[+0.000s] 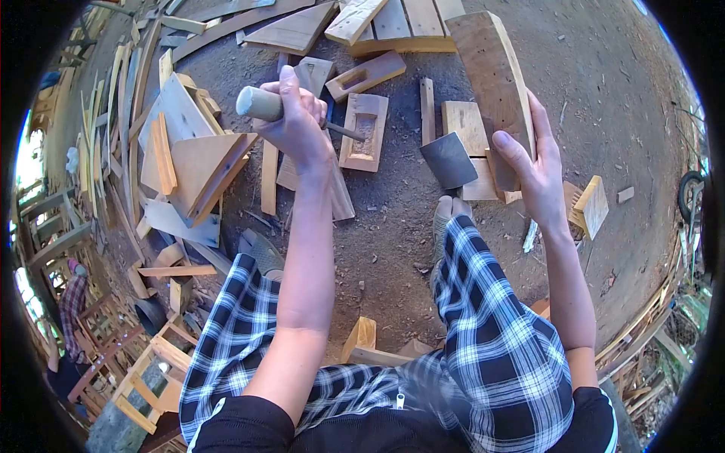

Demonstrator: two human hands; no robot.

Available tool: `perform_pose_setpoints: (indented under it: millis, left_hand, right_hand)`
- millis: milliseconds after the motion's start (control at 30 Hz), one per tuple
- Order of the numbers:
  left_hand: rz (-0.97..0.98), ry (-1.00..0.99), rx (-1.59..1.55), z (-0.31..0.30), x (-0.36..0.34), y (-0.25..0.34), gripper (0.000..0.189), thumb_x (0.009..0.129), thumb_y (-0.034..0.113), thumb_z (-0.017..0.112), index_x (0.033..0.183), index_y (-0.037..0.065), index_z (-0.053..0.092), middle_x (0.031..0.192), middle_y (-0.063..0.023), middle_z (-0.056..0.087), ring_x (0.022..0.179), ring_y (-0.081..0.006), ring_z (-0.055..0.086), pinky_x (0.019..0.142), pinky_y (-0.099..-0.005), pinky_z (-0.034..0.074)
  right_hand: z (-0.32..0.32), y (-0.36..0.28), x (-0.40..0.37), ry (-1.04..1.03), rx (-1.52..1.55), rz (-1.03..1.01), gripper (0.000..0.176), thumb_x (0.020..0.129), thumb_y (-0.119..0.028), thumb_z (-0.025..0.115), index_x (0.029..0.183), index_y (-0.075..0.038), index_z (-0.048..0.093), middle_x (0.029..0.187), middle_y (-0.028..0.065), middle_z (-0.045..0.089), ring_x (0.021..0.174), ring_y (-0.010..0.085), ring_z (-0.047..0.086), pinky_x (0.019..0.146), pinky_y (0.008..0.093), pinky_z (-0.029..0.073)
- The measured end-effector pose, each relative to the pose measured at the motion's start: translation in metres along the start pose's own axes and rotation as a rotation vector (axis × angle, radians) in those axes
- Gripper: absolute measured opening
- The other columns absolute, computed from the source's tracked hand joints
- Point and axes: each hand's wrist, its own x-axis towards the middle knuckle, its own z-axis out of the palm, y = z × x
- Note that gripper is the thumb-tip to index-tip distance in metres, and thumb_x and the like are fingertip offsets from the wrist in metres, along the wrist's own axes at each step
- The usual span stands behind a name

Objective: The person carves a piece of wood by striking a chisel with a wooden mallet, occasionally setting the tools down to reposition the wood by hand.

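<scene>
Pale-handled tool (259,103): sits inside the left hand (302,132), with the blunt end jutting past the outer side and a thin metal shaft pointing toward the right hand (540,162).
Left-hand grip: curled tightly round the handle, with thumb raised; placed there presumably to keep fingers clear of the shaft.
Recessed block (368,124): lies beside the left hand, toward the right, directly under the shaft's tip; hollow turned upward, apparently for access from above; cannot tell if touched by the tip.
Big wooden block (487,83): stands tilted in the right hand, reaching well beyond the fingertips; cannot tell if resting on anything below.
Right-hand grip: spread wide across the thickness, with thumb on the near face and fingers round the outer edge, likely to steady the bulk.
Dark square plate (451,161): between the hands, nearer the right, overlapping pale blocks (464,124); cannot tell if fixed to anything.
Slotted block (367,74): just beyond the left hand, near the recessed block, probably kept within reach.
Board pile (204,170): outward of the left hand, stacked loosely, perhaps to leave the ground (377,257) between the feet free.
Pronged wooden piece (587,208): outward of the right hand, on the ground.
</scene>
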Motion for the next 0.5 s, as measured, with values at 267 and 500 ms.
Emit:
perform_pose_setpoints:
  millis: [267, 500]
  left_hand:
    - [0.008, 0.009, -0.082, -0.005, -0.01, -0.016, 0.028, 0.092, 0.016, 0.062, 0.072, 0.012, 0.043, 0.05, 0.0055, 0.041, 0.038, -0.0002, 0.033, 0.036, -0.0187, 0.025]
    - [0.001, -0.024, 0.007, 0.005, -0.022, -0.021, 0.024, 0.09, 0.017, 0.065, 0.075, 0.006, 0.05, 0.058, 0.0018, 0.051, 0.047, -0.0035, 0.048, 0.043, -0.0189, 0.039]
  right_hand:
    - [0.01, -0.004, -0.003, -0.062, -0.047, 0.066, 0.082, 0.079, -0.049, 0.064, 0.143, -0.008, 0.034, 0.131, 0.0205, 0.048, 0.12, 0.0309, 0.05, 0.101, 0.0449, 0.039]
    - [0.014, -0.01, 0.005, -0.096, -0.078, -0.08, 0.082, 0.08, -0.047, 0.067, 0.143, -0.006, 0.033, 0.124, 0.0219, 0.054, 0.114, 0.0307, 0.056, 0.096, 0.0433, 0.044]
